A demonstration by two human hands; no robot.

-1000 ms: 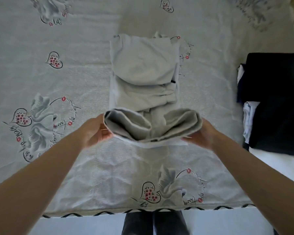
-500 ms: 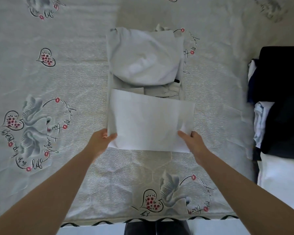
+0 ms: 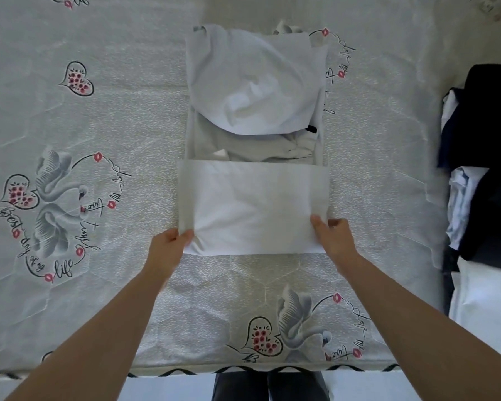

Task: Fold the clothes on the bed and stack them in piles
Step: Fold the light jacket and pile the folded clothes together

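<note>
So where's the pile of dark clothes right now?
In the head view the dark clothes pile sits at the far right edge of the bed, well to the right of the light garment being folded, with the right hand nearest.

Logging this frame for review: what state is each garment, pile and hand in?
white hoodie: flat on bed, bottom section folded up, hood folded down, not finished
left hand: pinching fold's near left corner
right hand: pinching fold's near right corner
dark pile: stacked at bed's right edge, untouched
bedspread: spread flat
</note>
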